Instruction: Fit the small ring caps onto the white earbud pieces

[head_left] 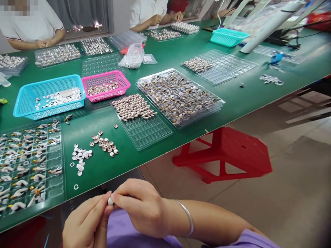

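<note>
My left hand [88, 218] and my right hand [143, 206] meet over my lap, just in front of the table edge. Between their fingertips they pinch a small white rounded part [110, 200]; most of it is hidden by the fingers. On the table ahead lie a loose cluster of small white discs [80, 158] and a pile of small beige cup-shaped pieces [104, 143]. To the left, a clear tray [55, 184] holds rows of white curved pieces with yellow bits.
Beyond are a blue basket [24, 100], a pink basket [126, 81], a half-filled tray [144, 132] and a stacked, filled tray [178, 100]. A red stool [240, 148] stands right of me. Two people [33, 24] sit across the green table [186, 139].
</note>
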The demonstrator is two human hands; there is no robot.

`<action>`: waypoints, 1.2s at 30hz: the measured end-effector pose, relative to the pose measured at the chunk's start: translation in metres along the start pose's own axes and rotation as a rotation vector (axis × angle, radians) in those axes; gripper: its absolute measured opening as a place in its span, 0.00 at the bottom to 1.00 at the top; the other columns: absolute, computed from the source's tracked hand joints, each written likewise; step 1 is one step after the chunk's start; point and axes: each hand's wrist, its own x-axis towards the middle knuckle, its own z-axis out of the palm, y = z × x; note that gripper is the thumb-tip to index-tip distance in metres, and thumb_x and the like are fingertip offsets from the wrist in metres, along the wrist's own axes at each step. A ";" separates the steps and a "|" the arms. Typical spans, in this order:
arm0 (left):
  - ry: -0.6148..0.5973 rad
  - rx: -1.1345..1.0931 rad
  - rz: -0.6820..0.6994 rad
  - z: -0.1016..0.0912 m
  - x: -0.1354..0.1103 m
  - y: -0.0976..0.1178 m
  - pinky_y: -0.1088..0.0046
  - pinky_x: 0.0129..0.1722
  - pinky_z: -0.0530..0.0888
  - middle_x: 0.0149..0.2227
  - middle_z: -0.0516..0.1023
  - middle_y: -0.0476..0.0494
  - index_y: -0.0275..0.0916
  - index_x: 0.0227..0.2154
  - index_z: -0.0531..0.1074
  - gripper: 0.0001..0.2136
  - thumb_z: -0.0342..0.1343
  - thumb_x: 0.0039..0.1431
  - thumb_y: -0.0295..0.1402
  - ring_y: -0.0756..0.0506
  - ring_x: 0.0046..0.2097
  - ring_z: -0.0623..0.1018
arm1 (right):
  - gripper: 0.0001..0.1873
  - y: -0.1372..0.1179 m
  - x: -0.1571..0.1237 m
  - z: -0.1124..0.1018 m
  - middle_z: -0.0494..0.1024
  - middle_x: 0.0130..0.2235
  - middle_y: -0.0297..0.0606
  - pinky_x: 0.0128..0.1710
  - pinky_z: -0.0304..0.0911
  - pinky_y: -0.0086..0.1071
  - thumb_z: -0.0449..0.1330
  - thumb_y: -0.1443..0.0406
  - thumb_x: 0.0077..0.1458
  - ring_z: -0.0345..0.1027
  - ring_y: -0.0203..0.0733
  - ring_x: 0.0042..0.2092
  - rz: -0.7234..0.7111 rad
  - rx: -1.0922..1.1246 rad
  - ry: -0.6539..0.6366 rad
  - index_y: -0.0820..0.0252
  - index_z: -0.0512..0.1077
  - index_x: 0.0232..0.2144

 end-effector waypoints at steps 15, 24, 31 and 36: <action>-0.097 0.082 0.130 0.001 0.005 -0.007 0.79 0.36 0.78 0.31 0.82 0.39 0.29 0.40 0.73 0.08 0.48 0.68 0.21 0.49 0.33 0.82 | 0.07 0.000 -0.002 0.000 0.72 0.30 0.39 0.29 0.66 0.27 0.54 0.74 0.61 0.66 0.37 0.30 0.297 0.282 -0.118 0.61 0.68 0.33; -0.142 0.106 0.160 -0.001 0.003 -0.007 0.74 0.36 0.78 0.33 0.80 0.39 0.29 0.43 0.72 0.07 0.49 0.67 0.22 0.46 0.36 0.80 | 0.04 -0.001 -0.003 0.000 0.73 0.30 0.38 0.30 0.66 0.28 0.56 0.71 0.59 0.67 0.37 0.30 0.444 0.385 -0.142 0.60 0.67 0.32; -0.164 0.191 0.229 -0.001 -0.004 -0.014 0.68 0.38 0.78 0.34 0.78 0.37 0.26 0.43 0.72 0.07 0.49 0.68 0.22 0.44 0.37 0.79 | 0.04 -0.003 -0.002 -0.001 0.75 0.30 0.38 0.31 0.66 0.27 0.57 0.68 0.61 0.68 0.36 0.30 0.504 0.412 -0.148 0.61 0.70 0.32; -0.130 0.377 0.327 -0.003 -0.006 -0.013 0.65 0.39 0.79 0.34 0.79 0.37 0.25 0.40 0.73 0.07 0.49 0.68 0.22 0.43 0.37 0.80 | 0.05 -0.005 0.000 -0.001 0.77 0.31 0.38 0.33 0.67 0.27 0.59 0.68 0.61 0.70 0.36 0.32 0.547 0.427 -0.163 0.63 0.74 0.33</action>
